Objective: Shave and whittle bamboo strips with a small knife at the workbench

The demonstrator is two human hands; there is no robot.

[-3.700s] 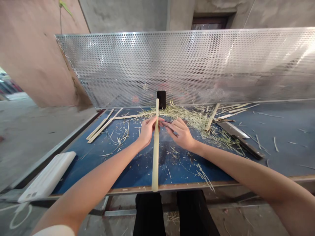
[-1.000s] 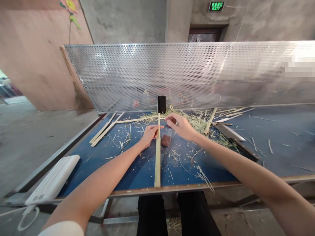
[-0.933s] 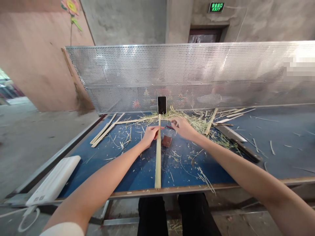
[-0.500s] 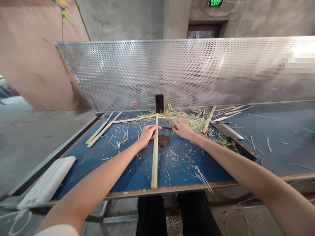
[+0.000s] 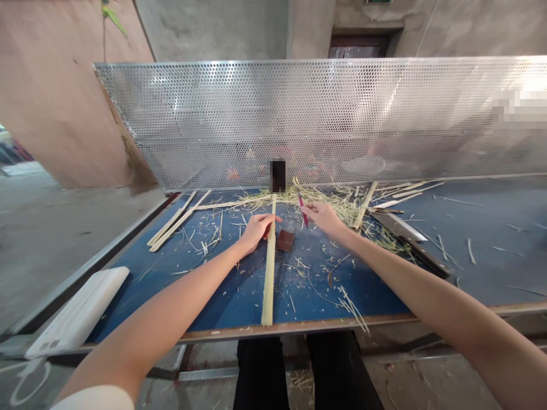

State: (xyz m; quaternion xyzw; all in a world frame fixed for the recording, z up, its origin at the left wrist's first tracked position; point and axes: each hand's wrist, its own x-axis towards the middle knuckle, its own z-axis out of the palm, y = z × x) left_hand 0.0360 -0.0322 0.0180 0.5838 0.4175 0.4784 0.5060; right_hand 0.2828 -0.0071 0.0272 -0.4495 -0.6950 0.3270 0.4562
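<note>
My left hand [image 5: 257, 230] is closed round the upper part of a long pale bamboo strip [image 5: 269, 276]. The strip lies lengthwise, its near end at the table's front edge and its far end by a dark pixelated patch. To the right, my right hand [image 5: 323, 217] pinches a slim purple pen-like tool [image 5: 303, 212], tilted steeply, its grey end pointing up and away. Between the hands, just right of the strip, a small dark brown square piece [image 5: 285, 240] lies on the blue tabletop [image 5: 239, 296].
Loose shavings [image 5: 337, 204] pile up along the perforated metal screen [image 5: 325, 114]. A big knife [image 5: 410, 242] rests at right beside split strips. More bamboo strips [image 5: 177, 225] lie at left, and a white power strip [image 5: 81, 310] sits on the front left corner.
The pen-like tool has turned from lying level, close to my left fingertip, to steeply tilted and farther from the strip. My right hand has turned with it. My left hand stays on the strip.
</note>
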